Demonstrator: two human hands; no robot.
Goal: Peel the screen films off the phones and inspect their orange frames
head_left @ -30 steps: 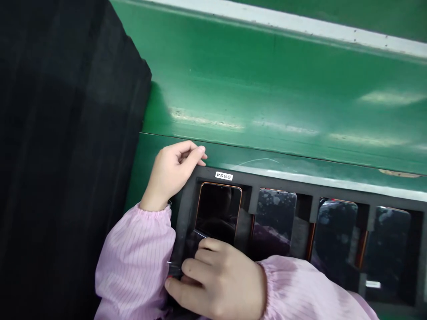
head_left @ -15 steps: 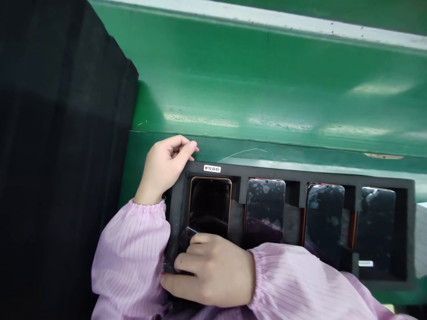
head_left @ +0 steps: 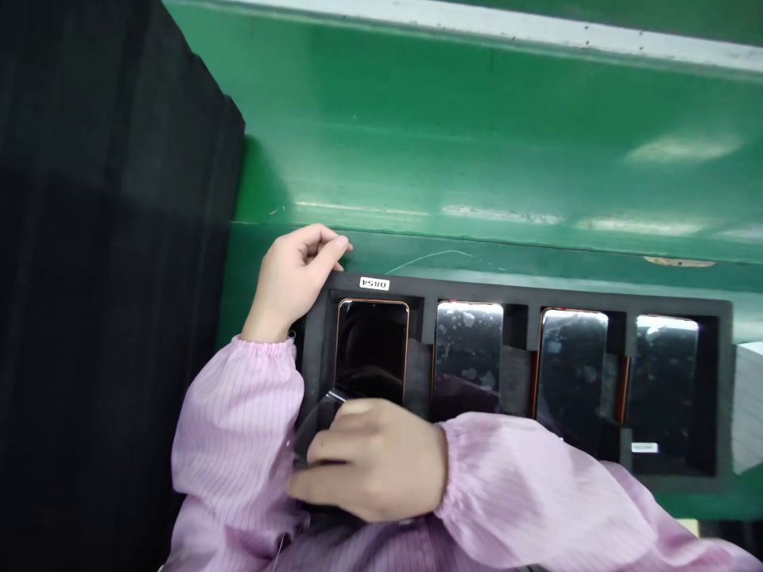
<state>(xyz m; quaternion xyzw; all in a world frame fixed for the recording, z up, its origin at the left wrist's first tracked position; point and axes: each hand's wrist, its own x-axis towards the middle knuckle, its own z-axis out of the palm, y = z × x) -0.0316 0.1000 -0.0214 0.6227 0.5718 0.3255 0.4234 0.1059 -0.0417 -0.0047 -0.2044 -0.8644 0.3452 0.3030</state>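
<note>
My left hand [head_left: 292,274] rests at the far left corner of a black foam tray [head_left: 536,292], its fingers curled and thumb against them; I see nothing in it. My right hand [head_left: 378,461] is closed over the near part of the leftmost smartphone [head_left: 373,349], hiding that end. At its fingertips a see-through film [head_left: 310,425] shows a bright edge and a faint, blurred sheet. This phone's screen looks smooth and dark. A second phone [head_left: 468,357], a third [head_left: 572,365] and a fourth [head_left: 663,381] lie in their own slots with bubbly-looking screens.
A tall black stack or wall [head_left: 113,262] rises at the left, close to my left arm. The green worktop [head_left: 477,143] stretches behind the tray to a pale strip [head_left: 477,20]. A white label [head_left: 374,284] is on the tray rim. Something whitish [head_left: 748,405] sits at the right.
The whole view has shifted slightly, so tray and hands appear a little higher and further left. Both hands keep nearly the same place on the tray; the film by my right hand looks more blurred.
</note>
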